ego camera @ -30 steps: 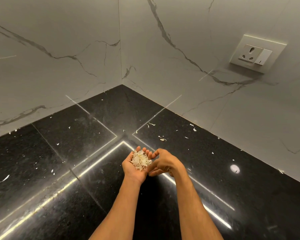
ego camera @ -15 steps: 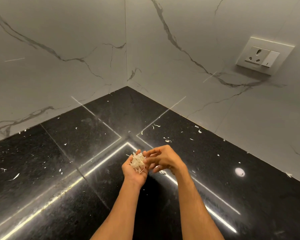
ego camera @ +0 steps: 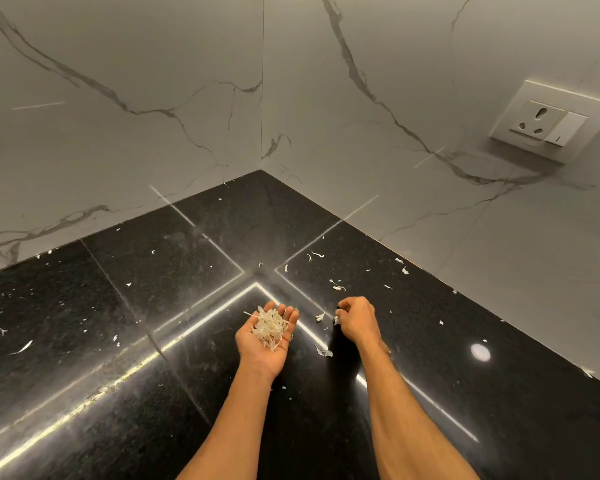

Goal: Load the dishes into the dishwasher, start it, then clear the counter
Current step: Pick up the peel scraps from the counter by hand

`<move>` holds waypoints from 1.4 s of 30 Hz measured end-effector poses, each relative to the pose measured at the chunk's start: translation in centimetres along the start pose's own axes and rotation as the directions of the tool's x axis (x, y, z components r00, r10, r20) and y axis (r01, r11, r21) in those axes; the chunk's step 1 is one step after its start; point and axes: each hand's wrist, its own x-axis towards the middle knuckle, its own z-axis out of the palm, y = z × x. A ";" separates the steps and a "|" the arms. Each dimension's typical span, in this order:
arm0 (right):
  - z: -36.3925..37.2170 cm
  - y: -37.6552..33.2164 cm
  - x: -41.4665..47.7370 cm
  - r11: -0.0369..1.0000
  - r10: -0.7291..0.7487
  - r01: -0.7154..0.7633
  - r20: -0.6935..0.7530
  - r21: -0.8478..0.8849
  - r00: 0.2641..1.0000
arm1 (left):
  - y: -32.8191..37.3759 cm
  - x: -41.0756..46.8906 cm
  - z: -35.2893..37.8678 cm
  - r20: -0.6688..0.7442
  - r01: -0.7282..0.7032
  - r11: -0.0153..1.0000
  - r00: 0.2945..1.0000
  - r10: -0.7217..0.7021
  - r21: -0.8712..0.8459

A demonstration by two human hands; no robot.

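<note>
- Head view: we've got the left hand (ego camera: 265, 341) palm up at centre frame, fingers relaxed, cupping a heap of pale peelings (ego camera: 270, 325).
- Just to its right, the right hand (ego camera: 359, 320) is knuckles up with fingers curled down at the counter (ego camera: 136, 341). It looks like it's pinching one small flake (ego camera: 335, 319).
- More loose bits (ego camera: 339, 288) lie scattered over the black top, mostly right of centre, a few toward the left edge.
- We reckon this stuff is feather-light, papery and crumbly, so use fingertip pinches or a sweep with the hand's edge, and keep the cupped palm level.
- Upper right, a socket plate (ego camera: 541, 128) sits on the marble wall (ego camera: 153, 98).
</note>
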 end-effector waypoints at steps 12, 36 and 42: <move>0.5 -1.5 -1.8 0.933 -0.177 0.232 0.210 -0.276 0.962 | 1.5 -0.4 0.4 -0.018 -0.069 0.998 0.997 0.069 0.008; 2.4 -0.9 -4.4 0.990 0.013 0.011 0.168 -0.142 0.986 | -0.1 -0.1 -1.0 -0.062 -0.027 0.996 0.998 0.032 0.084; -0.7 -2.3 -5.2 0.729 0.070 -0.331 0.416 0.599 0.907 | -0.6 0.0 -1.1 -0.072 0.005 0.994 0.997 0.002 0.108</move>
